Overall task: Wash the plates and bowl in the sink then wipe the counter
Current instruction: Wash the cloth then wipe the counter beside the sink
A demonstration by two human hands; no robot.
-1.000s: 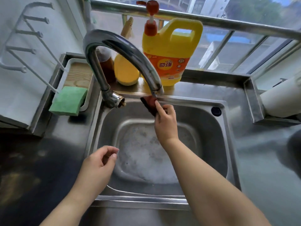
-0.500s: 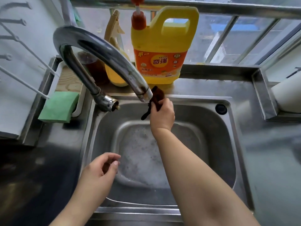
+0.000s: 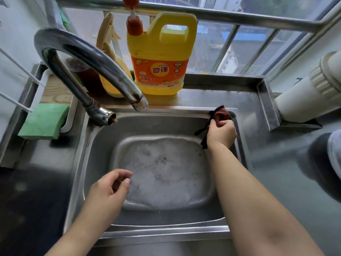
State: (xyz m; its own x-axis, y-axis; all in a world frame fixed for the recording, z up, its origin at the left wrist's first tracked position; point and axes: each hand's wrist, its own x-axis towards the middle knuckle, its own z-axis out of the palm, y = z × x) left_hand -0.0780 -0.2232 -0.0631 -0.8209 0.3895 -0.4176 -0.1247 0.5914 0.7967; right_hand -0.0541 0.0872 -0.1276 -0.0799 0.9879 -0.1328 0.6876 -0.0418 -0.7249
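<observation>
The right hand (image 3: 221,133) grips a dark red cloth (image 3: 220,114) with its fingers curled round it, pressing it to the far right corner of the sink (image 3: 103,148) rim. The left hand (image 3: 108,189) hovers over the sink's near left side, fingers loosely curled and holding nothing. Foamy water (image 3: 166,172) covers the sink bottom. A yellow detergent jug (image 3: 160,58) stands on the tabletop (image 3: 276,163) behind the faucet (image 3: 88,65), and a green sponge (image 3: 44,121) lies at the left.
</observation>
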